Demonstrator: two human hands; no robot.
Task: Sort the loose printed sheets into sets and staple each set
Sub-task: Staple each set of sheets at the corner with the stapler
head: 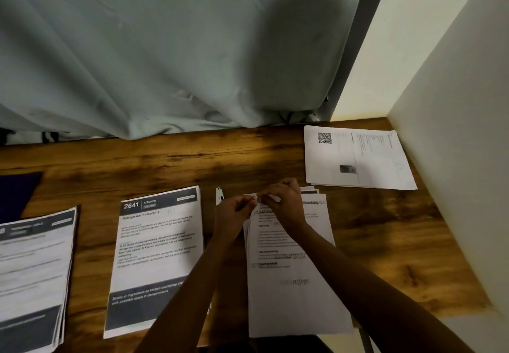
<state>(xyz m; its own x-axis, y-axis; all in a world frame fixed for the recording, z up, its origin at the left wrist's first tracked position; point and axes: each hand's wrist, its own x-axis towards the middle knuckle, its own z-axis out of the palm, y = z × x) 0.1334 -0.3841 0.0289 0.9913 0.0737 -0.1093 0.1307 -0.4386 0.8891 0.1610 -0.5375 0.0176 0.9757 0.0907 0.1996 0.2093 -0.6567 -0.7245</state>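
Observation:
A stack of printed sheets (292,283) lies on the wooden table (192,159) in front of me. Both hands meet at its top left corner. My left hand (234,210) and my right hand (281,201) each pinch that corner with curled fingers; something tiny sits between the fingertips, too small to name. A slim white stapler (219,195) lies just left of my left hand, partly hidden by it. A set headed "2641 Kitchen" (157,256) lies to the left. Another fanned set (33,278) sits at the far left edge.
A further pile of sheets with a QR code (358,157) lies at the back right, against a white wall (454,159). A grey curtain (179,49) hangs behind the table. A dark blue item (16,192) lies at the left.

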